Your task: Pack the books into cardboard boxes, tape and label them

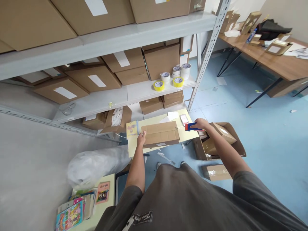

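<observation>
A long closed cardboard box (160,133) lies on a small pale yellow table (133,149), with clear tape along its top. My left hand (141,138) grips the box's left end, its fingers closed on the edge. To the right of the box, my right hand (201,124) is wrapped round a blue and red tool (191,126), held over the table's right edge and apart from the box. A colourful picture card (132,128) lies left of the box. White paper (169,117) and a printed slip (184,119) are behind it.
A metal shelf (144,93) with cartons and tape rolls (178,81) stands in front. An open carton (219,141) of boxes sits right, beside another box (216,172) on the floor. Books (72,215) and a wrapped plastic bundle (96,165) are at left.
</observation>
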A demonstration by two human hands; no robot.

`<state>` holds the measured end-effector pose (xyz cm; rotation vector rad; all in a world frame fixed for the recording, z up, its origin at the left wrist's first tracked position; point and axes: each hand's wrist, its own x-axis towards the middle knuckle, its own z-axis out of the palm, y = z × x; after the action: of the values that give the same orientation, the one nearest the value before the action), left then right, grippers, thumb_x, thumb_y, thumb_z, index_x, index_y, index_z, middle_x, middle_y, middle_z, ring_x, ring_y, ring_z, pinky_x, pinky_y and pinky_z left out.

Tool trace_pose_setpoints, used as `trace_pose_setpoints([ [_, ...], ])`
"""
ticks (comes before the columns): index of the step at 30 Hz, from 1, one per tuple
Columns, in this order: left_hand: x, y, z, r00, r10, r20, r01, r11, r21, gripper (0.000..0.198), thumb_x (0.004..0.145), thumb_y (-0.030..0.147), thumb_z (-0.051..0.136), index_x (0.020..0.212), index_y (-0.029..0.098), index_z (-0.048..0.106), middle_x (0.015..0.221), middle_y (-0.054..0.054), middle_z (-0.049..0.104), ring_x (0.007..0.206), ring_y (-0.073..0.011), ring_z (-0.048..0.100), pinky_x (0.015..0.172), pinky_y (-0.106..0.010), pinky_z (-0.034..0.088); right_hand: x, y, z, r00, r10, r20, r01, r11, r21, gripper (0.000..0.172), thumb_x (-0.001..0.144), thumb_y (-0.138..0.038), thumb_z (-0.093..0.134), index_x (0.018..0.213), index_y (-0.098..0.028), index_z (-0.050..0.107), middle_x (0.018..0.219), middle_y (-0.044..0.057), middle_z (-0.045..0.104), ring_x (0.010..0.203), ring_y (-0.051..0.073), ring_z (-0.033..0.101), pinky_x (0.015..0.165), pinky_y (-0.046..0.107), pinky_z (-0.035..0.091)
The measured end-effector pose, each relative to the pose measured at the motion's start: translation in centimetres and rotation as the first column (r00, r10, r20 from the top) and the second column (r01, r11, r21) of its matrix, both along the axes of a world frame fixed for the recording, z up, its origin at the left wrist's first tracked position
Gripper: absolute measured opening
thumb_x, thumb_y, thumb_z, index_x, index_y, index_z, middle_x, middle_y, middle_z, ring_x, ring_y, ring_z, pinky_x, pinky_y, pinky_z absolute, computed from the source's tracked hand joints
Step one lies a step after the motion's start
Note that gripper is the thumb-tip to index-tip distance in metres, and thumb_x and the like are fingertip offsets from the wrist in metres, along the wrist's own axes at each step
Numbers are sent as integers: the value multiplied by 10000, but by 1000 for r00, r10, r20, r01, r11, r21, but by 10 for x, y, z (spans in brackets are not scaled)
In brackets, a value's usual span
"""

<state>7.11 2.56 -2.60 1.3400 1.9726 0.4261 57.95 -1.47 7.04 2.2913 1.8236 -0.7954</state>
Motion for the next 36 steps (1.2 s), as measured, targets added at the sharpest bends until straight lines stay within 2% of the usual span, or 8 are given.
trace_pose_setpoints([
  [4,0,-2,0,1000,3,17,-4,1000,16,570,1049,580,446,1361,164,681,1429,-188,704,1391,-349,606,1143,-409,450,-69,-1,-24,996,-41,84,41,999,3,584,843,-572,788,1179,-94,784,1159,262,774,1092,371,738,828,353,523],
  [8,0,-3,1,1000,0,-8,0,1000,7,587,1049,591,434,1344,152,688,1446,-204,688,1406,-360,593,1158,-416,442,-117,-23,-67,998,-15,58,18,998,-56,402,914,-379,743,1195,-93,779,1210,266,767,1186,358,721,925,352,515],
  [12,0,-2,0,1000,-1,-16,1,1000,-3,569,1059,582,426,1355,167,679,1441,-190,695,1397,-353,600,1148,-406,449,-114,-49,-109,988,-148,42,151,984,-93,471,1054,-478,531,1319,-125,698,1268,241,747,1192,317,714,940,346,500],
  [15,1,-1,-1,1000,0,-30,0,1000,0,576,1064,582,420,1376,163,662,1463,-189,681,1412,-347,588,1156,-401,443,-105,-54,-133,986,-164,-16,162,984,-77,447,1095,-370,423,1361,-81,636,1292,244,724,1232,302,681,1014,351,453],
  [19,0,0,-2,999,-7,-54,6,1000,-14,581,1070,582,409,1377,159,662,1458,-193,683,1408,-345,595,1152,-396,447,-101,-49,-150,984,-157,-88,149,984,-95,383,1019,-202,504,1347,-56,634,1291,252,706,1264,307,644,1058,358,414],
  [25,-1,1,-1,998,-9,-57,8,1000,-11,590,1066,586,410,1388,157,655,1461,-201,679,1404,-355,600,1149,-408,453,-106,-43,-140,954,-260,-149,259,966,-24,417,1039,-197,451,1387,-75,647,1399,244,684,1350,299,608,1107,344,405],
  [31,1,-2,1,1000,-4,-29,4,1000,2,559,1065,586,409,1363,187,665,1437,-181,698,1388,-348,611,1140,-411,462,-150,-23,-97,797,-309,-520,407,909,84,638,1102,-533,326,1616,-190,483,1610,142,569,1492,281,532,1186,357,427],
  [36,0,1,0,1000,-16,-24,17,1000,8,550,1069,576,413,1354,181,668,1438,-191,694,1387,-355,614,1139,-419,463,-181,-12,-83,785,-349,-512,422,906,31,652,1095,-445,367,1646,-97,367,1614,215,540,1516,310,506,1229,394,387],
])
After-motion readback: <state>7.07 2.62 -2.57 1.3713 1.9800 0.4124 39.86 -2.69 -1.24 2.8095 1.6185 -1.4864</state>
